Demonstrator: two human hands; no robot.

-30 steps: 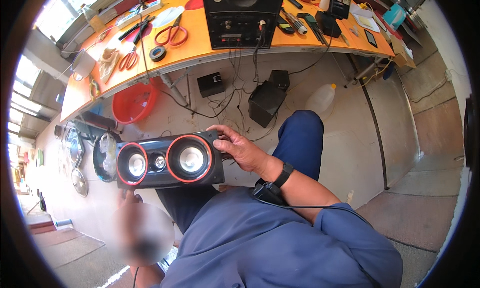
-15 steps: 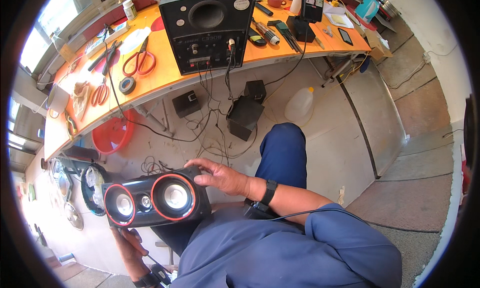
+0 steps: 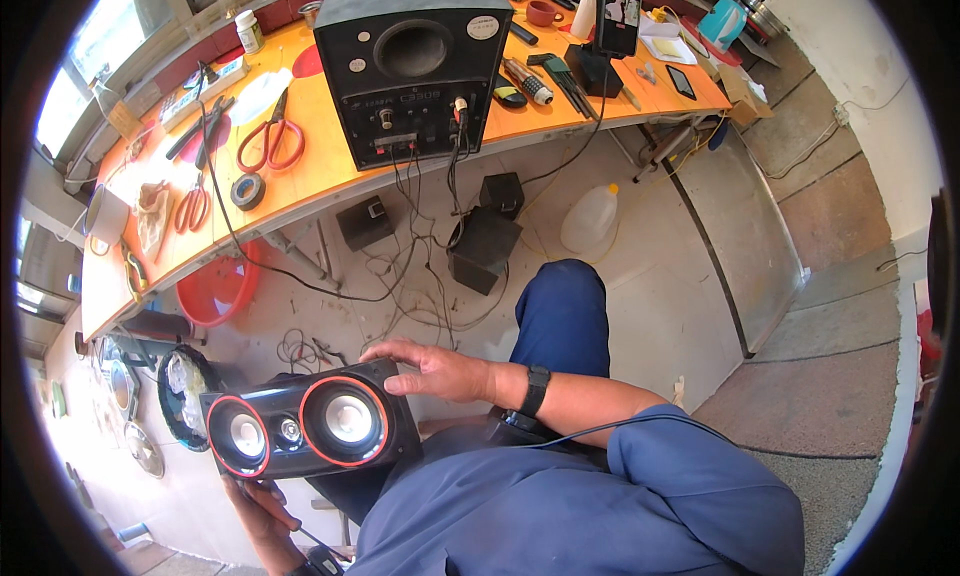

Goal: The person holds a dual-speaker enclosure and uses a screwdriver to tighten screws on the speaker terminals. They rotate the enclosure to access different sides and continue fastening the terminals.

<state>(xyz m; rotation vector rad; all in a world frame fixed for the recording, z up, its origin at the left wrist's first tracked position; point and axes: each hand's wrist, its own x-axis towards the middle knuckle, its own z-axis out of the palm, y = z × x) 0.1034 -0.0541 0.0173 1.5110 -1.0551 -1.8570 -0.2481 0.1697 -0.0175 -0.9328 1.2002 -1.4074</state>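
A black two-cone speaker with red-orange rings and a small tweeter between them is held at my lap, its front facing up. My right hand grips its upper right corner, thumb on the front and fingers over the top edge. Beneath its lower left edge, my left hand is curled against it. A slim dark tool, like a screwdriver, sticks out of that hand toward the wrist. The left fingertips are partly hidden by the speaker.
On the orange workbench stands a large black speaker box with cables plugged in. Red-handled scissors, black tape, pliers and a phone are there too. Below lie small black boxes, loose cables, a red basin and a plastic jug.
The held speaker and both hands sit slightly lower in the picture, with the grip unchanged. The whole view has shifted a little, the bench appearing lower and further left.
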